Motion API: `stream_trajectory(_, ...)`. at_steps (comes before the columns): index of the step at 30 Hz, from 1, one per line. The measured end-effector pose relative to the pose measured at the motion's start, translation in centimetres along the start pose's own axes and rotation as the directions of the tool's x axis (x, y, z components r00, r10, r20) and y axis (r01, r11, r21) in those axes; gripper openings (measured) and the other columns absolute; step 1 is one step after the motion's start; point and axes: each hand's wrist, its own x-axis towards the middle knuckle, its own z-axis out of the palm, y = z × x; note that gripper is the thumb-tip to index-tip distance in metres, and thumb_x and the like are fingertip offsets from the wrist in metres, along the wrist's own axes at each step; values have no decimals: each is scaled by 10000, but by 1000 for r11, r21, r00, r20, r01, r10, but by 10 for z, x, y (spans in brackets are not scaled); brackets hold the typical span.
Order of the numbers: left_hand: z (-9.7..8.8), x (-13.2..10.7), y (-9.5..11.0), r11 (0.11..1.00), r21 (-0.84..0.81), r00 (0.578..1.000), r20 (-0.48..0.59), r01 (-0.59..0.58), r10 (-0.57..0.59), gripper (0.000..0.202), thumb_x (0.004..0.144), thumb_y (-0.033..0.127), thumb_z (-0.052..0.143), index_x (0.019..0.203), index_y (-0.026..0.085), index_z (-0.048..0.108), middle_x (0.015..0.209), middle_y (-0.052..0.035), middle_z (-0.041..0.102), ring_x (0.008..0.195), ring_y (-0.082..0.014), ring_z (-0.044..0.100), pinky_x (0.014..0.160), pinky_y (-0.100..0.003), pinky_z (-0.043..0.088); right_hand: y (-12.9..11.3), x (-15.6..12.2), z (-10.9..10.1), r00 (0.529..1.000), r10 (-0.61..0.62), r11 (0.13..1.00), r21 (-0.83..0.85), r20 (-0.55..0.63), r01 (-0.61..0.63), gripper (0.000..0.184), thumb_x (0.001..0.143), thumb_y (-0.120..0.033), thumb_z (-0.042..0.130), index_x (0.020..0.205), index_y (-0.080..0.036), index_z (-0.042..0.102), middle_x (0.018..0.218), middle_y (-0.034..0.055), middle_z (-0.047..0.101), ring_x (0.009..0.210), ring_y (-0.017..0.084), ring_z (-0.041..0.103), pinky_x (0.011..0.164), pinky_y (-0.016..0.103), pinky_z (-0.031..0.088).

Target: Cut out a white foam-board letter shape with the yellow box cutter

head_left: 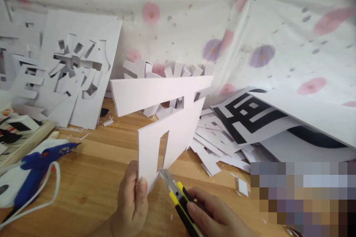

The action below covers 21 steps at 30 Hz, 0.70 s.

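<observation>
Fingers of left hand [128, 200]: closed in a pinch, thumb on the near face, the other fingers folded behind the edge; holding one white board cutout [180, 137] by the foot of its left leg. Fingers of right hand [213, 211]: wrapped around one utility knife [182, 202], yellow and black, blade out.

White board cutout: one, character-shaped, held upright and slightly turned above the wooden table [83, 196], at mid-view. Long top bar, narrow neck at right, slotted lower part. Blade tip at the lower end of the slot, beside the left thumb; contact or slight gap, cannot tell.

Handling, as judged: light, probably foam board; stiff across flat faces, likely easily dented at cut edges. Grip fair, not notably slippery. Weak point: the narrow neck, which could snap if the top bar were levered. Best hold: the broad lower part, or the leg near its foot, pinched face to back, thumb clear of the blade line.

Surroundings: blue glue gun [50, 157], at left; white sheet with cutout shapes [93, 114], leaning behind; printed paper [244, 113], black character, at right; white scraps [219, 137], heaped partly beneath it.
</observation>
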Motion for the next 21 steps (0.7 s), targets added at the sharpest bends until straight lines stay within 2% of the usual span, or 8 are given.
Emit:
stream_trajectory(5, 1, 0, 0, 998, -48, 999, 27, -31, 33, 185, 929, 219, 330, 1052, 213, 467, 848, -44, 540, 755, -156, 555, 645, -250, 482, -4, 0, 1, 993, 89, 981, 167, 76, -100, 313, 896, -394, 362, 1075, -262, 581, 825, 6, 668, 698, 128, 642, 599, 212, 488)
stream_trajectory(10, 3, -3, -2, 1000, 4, 1000, -21, 7, -7, 176, 921, 246, 367, 1066, 197, 454, 846, -47, 553, 713, -157, 564, 602, -248, 483, -2, 2, 9, 996, 66, 975, 207, 62, -78, 294, 899, -377, 367, 1064, -259, 581, 846, 13, 655, 712, 121, 633, 603, 208, 499)
stream_trajectory(16, 3, -4, -2, 1000, -5, 1000, -2, -19, 19, 137, 920, 224, 369, 1019, 206, 463, 804, -27, 543, 687, -143, 553, 591, -224, 466, 4, 6, 19, 999, 20, 958, 285, 48, -33, 335, 856, -480, 424, 960, -215, 599, 788, 16, 612, 726, 130, 592, 602, 213, 483)
stream_trajectory(21, 2, -1, 0, 1000, 2, 1000, -15, 2, -2, 130, 918, 218, 370, 1019, 201, 451, 751, -9, 530, 635, -134, 544, 551, -206, 452, 9, 7, 22, 997, 31, 953, 299, 73, -52, 404, 838, -537, 426, 956, -190, 597, 829, 23, 590, 753, 127, 549, 704, 240, 448)
